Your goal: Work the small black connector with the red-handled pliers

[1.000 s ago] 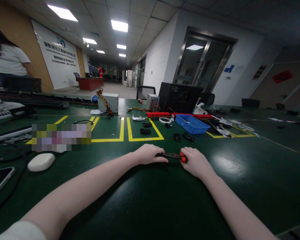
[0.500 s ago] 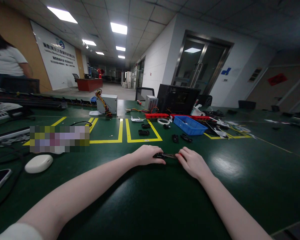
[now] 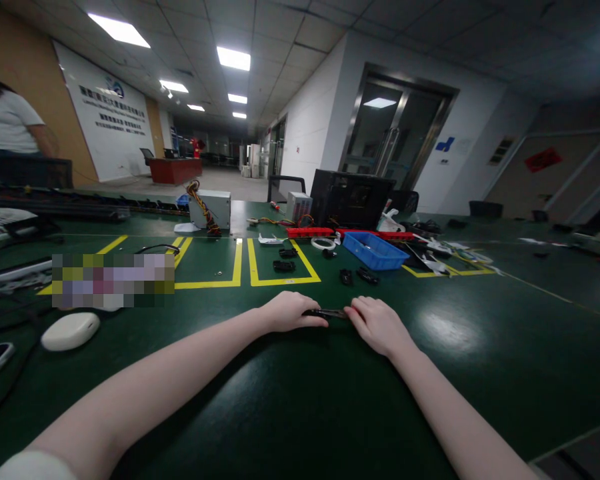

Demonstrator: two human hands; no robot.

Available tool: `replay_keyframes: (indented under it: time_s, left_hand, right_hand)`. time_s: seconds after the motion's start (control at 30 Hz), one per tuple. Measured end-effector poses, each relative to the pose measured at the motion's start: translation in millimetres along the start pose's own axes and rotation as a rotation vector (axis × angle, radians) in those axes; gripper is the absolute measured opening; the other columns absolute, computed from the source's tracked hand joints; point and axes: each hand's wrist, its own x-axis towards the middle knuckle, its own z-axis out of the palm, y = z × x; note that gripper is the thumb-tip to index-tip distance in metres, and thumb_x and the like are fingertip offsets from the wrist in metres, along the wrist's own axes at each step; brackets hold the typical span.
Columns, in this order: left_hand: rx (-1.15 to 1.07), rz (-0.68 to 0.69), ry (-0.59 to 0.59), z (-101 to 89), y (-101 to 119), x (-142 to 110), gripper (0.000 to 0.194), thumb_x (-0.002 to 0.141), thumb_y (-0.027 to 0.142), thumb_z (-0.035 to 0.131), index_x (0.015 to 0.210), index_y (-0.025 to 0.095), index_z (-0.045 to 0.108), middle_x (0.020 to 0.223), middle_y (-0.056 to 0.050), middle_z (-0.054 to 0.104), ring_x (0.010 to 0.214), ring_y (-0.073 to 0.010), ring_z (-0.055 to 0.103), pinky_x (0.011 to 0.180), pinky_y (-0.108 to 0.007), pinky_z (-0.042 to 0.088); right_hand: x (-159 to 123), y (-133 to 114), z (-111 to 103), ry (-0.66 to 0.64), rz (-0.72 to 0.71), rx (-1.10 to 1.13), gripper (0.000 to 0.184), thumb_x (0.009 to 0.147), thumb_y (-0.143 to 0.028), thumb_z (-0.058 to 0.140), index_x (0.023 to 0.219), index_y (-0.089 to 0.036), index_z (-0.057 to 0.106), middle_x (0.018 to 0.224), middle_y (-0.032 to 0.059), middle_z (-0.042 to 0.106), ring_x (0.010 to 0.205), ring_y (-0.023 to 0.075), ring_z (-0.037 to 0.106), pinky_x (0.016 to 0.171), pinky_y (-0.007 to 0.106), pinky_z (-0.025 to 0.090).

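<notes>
My left hand (image 3: 291,311) is closed around a small black part (image 3: 312,313), most of it hidden by the fingers and thumb. My right hand (image 3: 380,324) pinches a slim metal tool (image 3: 338,313) whose red end shows between the fingertips. Its metal length spans the gap between the hands and meets the black part; the exact contact is too small to make out. Just beyond my right hand lie two black pieces, one upright-looking (image 3: 346,277) and one slanted (image 3: 367,276). Two more black pieces, a nearer one (image 3: 283,266) and a farther one (image 3: 288,253), rest inside a yellow-taped rectangle (image 3: 286,281).
A blue tray (image 3: 375,252) stands beyond my right hand, near a white cable roll (image 3: 323,244) and a red strip (image 3: 310,233). Farther back are a black computer case (image 3: 350,200) and a power supply (image 3: 216,210). A white rounded box (image 3: 71,331) lies left.
The whole view has shifted slightly, so things appear a little to the left. Both hands keep their holds, and the hands stay about the same distance apart.
</notes>
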Motion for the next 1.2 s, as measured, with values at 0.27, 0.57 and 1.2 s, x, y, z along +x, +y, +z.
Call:
replay_keyframes:
  time_s: [0.27,0.57,1.2]
  left_hand:
    - [-0.067,-0.012,0.01,1.6,-0.3,0.9,0.04,0.087,0.055,0.057,0.103,0.018,0.06,0.099,-0.005,0.067,0.089,-0.0204,0.064,0.069,-0.026,0.044]
    - [-0.05,0.017,0.02,3.9,-0.5,-0.2,0.038,0.091,0.053,0.051,0.105,0.018,0.06,0.099,-0.004,0.067,0.088,-0.0203,0.064,0.069,-0.026,0.045]
    - [-0.065,0.014,0.024,5.2,-1.1,-0.1,0.039,0.09,0.053,0.054,0.106,0.018,0.06,0.102,-0.005,0.067,0.091,-0.0205,0.064,0.073,-0.026,0.045]
  right_hand:
    - [-1.0,1.9,1.0,0.004,0.013,-0.003,0.04,0.098,-0.042,0.03,0.072,-0.02,0.053,0.074,0.0038,0.06,0.07,0.0166,0.053,0.067,0.031,0.032]
    - [-2.8,0.7,1.4,-0.012,0.041,0.02,0.039,0.097,-0.041,0.033,0.072,-0.02,0.053,0.076,0.0033,0.061,0.07,0.0161,0.054,0.068,0.031,0.032]
    - [-3.4,-0.2,1.8,-0.049,0.058,0.007,0.042,0.098,-0.044,0.029,0.075,-0.02,0.056,0.076,0.0035,0.062,0.074,0.0162,0.056,0.068,0.03,0.033]
